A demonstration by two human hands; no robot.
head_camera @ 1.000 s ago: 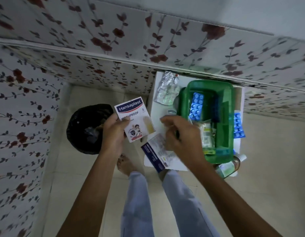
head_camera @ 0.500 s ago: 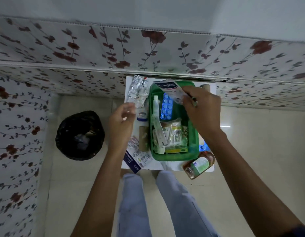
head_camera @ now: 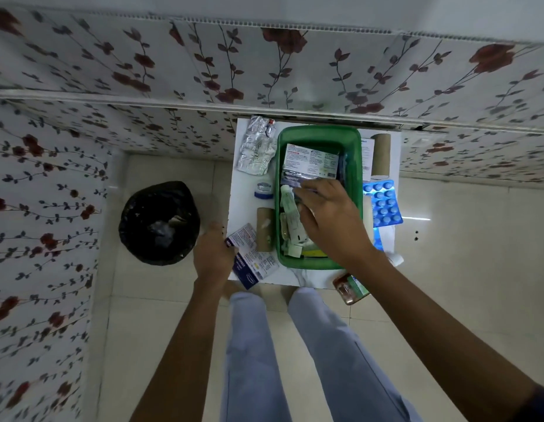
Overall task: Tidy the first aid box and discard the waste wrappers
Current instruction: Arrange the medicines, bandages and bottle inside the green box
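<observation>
Nearest, at the desk's [head_camera: 243,190] front edge left of the green box [head_camera: 318,263], the left hand [head_camera: 214,257] curls on a white-and-blue packet [head_camera: 254,258] that overhangs the edge; a loose hold could drop it to the floor. Inside the box, the right hand [head_camera: 328,217] has its fingers spread over the contents, touching a plaster pack [head_camera: 310,162]; pushing may crumple it. Farther left of the box, the black bin [head_camera: 159,222] stands well apart, so tossed wrappers could miss.

The scene is dim and flat, with soft shadows and muted colours. A small bright glare streak lies on the glossy floor [head_camera: 417,219] at right. Wide-angle distortion bends the flowered wall [head_camera: 264,65], and the frame edges look smeared and soft.
</observation>
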